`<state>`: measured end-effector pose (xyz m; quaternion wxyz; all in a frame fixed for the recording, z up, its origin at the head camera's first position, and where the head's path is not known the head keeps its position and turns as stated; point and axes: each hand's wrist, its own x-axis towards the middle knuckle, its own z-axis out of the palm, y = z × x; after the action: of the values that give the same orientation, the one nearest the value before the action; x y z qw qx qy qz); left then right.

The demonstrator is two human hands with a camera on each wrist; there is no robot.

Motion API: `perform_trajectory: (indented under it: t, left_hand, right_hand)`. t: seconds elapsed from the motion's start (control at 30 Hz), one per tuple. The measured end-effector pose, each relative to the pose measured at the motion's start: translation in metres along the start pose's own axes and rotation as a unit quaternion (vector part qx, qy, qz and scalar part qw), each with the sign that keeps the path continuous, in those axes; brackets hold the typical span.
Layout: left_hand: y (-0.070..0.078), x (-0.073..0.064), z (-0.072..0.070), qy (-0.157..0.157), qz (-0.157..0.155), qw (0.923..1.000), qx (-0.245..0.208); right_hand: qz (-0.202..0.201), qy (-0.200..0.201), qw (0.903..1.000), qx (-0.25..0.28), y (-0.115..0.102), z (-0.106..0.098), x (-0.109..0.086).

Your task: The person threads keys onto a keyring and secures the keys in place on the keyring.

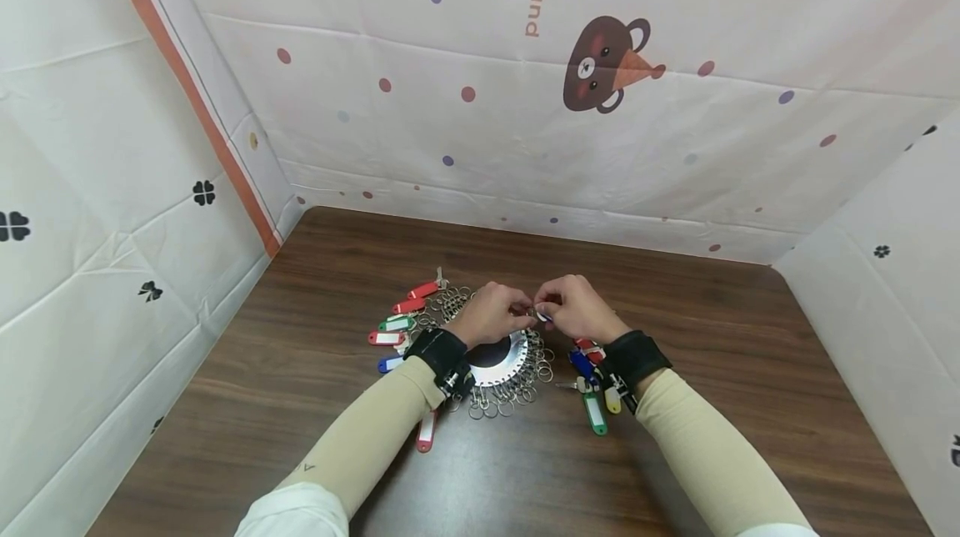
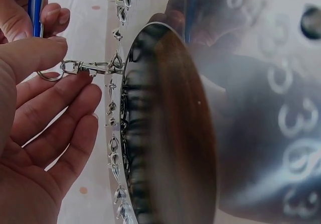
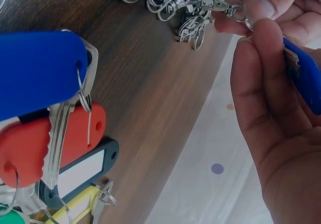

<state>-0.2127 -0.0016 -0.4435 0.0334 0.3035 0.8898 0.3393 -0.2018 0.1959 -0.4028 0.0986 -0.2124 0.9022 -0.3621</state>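
The person's left hand (image 1: 487, 313) pinches a clip (image 2: 95, 68) hooked on the edge of a round metal plate (image 1: 497, 373) on the table (image 1: 262, 404); just beside it, the right hand (image 1: 579, 308) grips a blue tag (image 3: 307, 78), with other tags (image 1: 594, 414) lying either side of the plate

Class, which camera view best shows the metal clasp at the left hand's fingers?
The left wrist view: the clasp appears large and side-on, between the left hand and the metal disc. The right wrist view shows it smaller, near the top edge; in the head view it is too small to make out.
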Motion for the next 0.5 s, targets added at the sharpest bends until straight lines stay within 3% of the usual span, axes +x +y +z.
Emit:
perform_trajectory:
  t: [0.27,0.5]
  left_hand:
    - [-0.0017,-0.0005,-0.0013,0.004,0.004,1.0,0.004]
    - [-0.0025,0.0024,0.0066,0.015,-0.004,0.9999,0.005]
  right_hand:
    - [-0.002,-0.014,0.9999,-0.006,-0.0008,-0.0004,0.0012]
    - [-0.017,-0.016,0.9983,-0.054,-0.0017,-0.0071,0.0058]
